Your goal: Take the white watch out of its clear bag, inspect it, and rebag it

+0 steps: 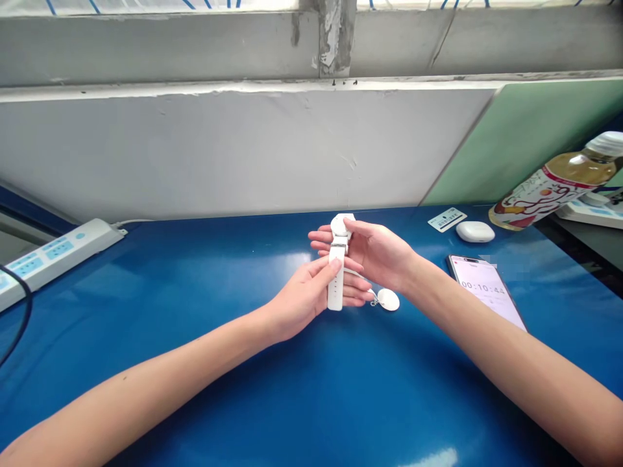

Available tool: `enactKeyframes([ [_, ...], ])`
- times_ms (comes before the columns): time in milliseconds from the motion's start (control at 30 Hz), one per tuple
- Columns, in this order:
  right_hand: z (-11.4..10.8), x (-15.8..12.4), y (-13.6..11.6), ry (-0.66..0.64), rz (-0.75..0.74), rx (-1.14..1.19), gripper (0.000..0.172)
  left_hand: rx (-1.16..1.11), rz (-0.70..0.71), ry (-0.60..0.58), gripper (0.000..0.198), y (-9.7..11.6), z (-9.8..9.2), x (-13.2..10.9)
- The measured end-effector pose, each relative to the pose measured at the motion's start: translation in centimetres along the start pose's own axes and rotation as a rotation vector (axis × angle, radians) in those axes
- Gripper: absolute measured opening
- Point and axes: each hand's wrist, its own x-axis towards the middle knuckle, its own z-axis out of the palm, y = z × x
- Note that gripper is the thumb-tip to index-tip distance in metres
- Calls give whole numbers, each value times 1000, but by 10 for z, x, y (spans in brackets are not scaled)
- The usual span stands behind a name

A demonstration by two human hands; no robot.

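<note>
A white wristwatch (335, 279) is held between both hands over the blue table, its strap hanging toward me with a row of holes showing. My left hand (304, 292) pinches the strap between thumb and fingers. Higher up, my right hand (377, 250) grips the watch's head, thumb on its face and fingers behind it. Just below the right hand lies a white round disc (388, 299) with a thin cord and a small chain; the cord runs behind the fingers, so its other end is hidden.
On the blue table (219, 402), a phone (487, 288) showing a timer lies at right, beside a white earbud case (476, 231) and a barcode card (448, 220). A drink bottle (559, 185) leans behind them. At left is a power strip (58, 256) with a black cable (26, 318).
</note>
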Motion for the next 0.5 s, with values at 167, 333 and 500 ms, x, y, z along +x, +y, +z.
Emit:
enactKeyframes([
  [167,-2,1,-2,-95,-89,-24,41,-21,-132,-47,32,3,-1,0],
  [333,-6,4,1,-122,-57,-57,48,-19,-286,-69,34,7,3,-1],
  [500,-8,5,0,-145,-57,-67,54,3,-318,35,37,12,6,0],
])
